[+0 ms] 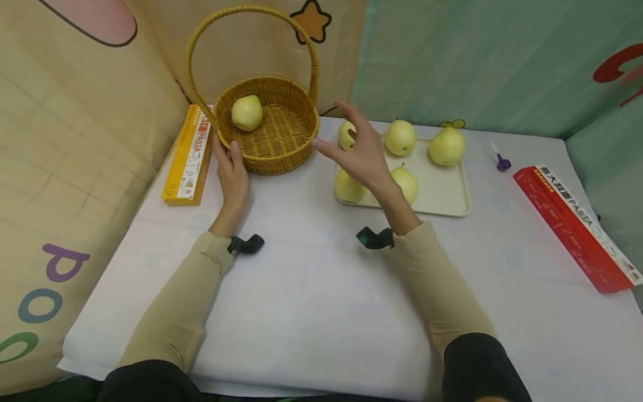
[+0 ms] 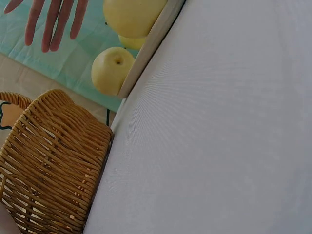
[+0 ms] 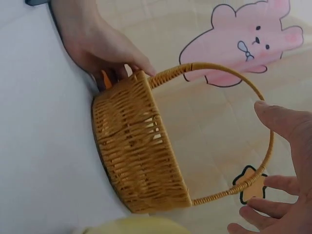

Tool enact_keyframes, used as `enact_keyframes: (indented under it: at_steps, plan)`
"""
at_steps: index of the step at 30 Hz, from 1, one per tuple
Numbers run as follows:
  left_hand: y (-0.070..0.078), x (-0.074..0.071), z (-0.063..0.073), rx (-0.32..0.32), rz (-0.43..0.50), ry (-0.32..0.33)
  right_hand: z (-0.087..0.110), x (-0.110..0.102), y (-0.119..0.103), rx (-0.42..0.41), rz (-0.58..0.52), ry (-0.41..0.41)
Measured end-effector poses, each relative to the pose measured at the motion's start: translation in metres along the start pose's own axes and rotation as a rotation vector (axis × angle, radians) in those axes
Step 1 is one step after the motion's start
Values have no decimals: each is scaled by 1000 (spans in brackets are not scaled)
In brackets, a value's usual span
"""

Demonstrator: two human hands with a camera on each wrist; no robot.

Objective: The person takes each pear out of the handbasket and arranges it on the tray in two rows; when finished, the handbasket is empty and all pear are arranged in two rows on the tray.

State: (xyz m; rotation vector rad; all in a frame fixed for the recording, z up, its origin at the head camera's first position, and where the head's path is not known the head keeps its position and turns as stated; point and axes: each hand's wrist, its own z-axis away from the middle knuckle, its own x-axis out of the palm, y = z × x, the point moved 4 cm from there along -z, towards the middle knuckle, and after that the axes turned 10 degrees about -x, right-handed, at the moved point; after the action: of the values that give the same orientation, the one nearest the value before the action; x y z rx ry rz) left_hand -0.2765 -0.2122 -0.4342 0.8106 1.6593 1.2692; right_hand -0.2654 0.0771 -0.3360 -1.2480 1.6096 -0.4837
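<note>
A wicker basket (image 1: 281,159) with a tall arched handle stands at the back, one yellow-green pear (image 1: 246,113) inside on its left. My left hand (image 1: 232,181) touches the basket's left side, thumb toward the front and fingers along the outer wall. In the right wrist view that same hand (image 3: 100,46) lies against the wicker near the foot of the handle. To the basket's right, my right hand (image 1: 364,153) is raised with thumb and fingers spread, nothing between them. It overlaps a cream tray (image 1: 442,192) bearing several pears (image 1: 400,137), partly hiding some.
A yellow pasta box (image 1: 188,162) lies left of the basket. Far right is a red pasta box (image 1: 577,229), with a small purple-wrapped lollipop (image 1: 503,163) near its upper end. Printed curtains (image 1: 477,67) hang behind the white-covered table (image 1: 311,296).
</note>
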Motion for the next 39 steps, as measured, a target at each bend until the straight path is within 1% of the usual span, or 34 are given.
enact_keyframes:
  at_steps: [3, 7, 10, 15, 18, 22, 26, 32, 39]
  plan:
    - [1, 0, 0, 1, 1, 2, -9, 16, -6, -21, -6, 19]
    - [1, 1, 0, -2, 12, 0, -20, 35, -11, -20, -30, 25]
    - [1, 2, -1, 7, 18, 0, -28, 48, -11, -10, -50, 17]
    - [1, -1, -2, 18, 2, 0, -43, 73, -9, 1, -57, 3]
    - [2, -2, -3, 20, -2, 6, -55, 88, -8, 3, -69, 1]
    - [0, -1, -3, 9, 3, 15, -67, 104, -5, 8, -93, 0]
    - [-2, 1, -1, -4, 14, 12, -77, 116, -3, 26, -87, -17]
    - [-2, 2, 1, 2, 20, 6, -93, 125, 1, 35, -58, -52]
    - [-2, 5, 0, -4, 9, 29, -108, 135, 9, 70, -48, -125]
